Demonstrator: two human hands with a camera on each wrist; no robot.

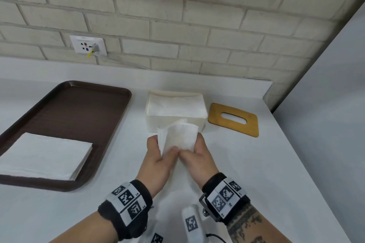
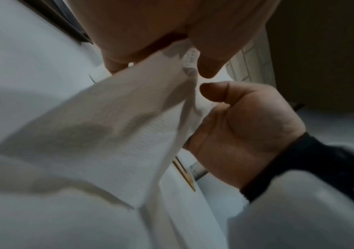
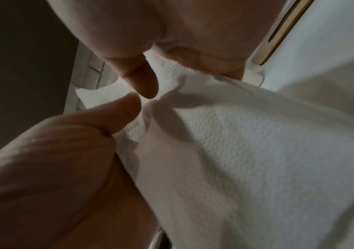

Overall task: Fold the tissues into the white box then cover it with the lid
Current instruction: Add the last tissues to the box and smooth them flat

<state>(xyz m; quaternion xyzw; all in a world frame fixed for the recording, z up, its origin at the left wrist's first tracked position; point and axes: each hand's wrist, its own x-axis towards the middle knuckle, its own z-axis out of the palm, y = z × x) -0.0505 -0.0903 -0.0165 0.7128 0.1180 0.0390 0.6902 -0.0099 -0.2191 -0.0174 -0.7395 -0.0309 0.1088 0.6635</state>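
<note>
While a folded white paper tissue (image 1: pixel 178 137) is pinched in the grip of left hand (image 1: pixel 160 156) and right hand (image 1: pixel 197 156), it is held just before the open white box (image 1: pixel 175 122), ready for insertion; the slotted wooden lid (image 1: pixel 234 119) is laid aside near the surface's right edge.

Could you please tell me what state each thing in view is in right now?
Tissue: folded, held up in front of the box by both hands.
Left hand: grips the tissue's left edge.
Right hand: grips its right edge.
Box: open, tissues lying inside.
Lid: off, flat on the counter right of the box.
Stack: flat on the tray.
Tray: on the counter, holding the stack.
</note>
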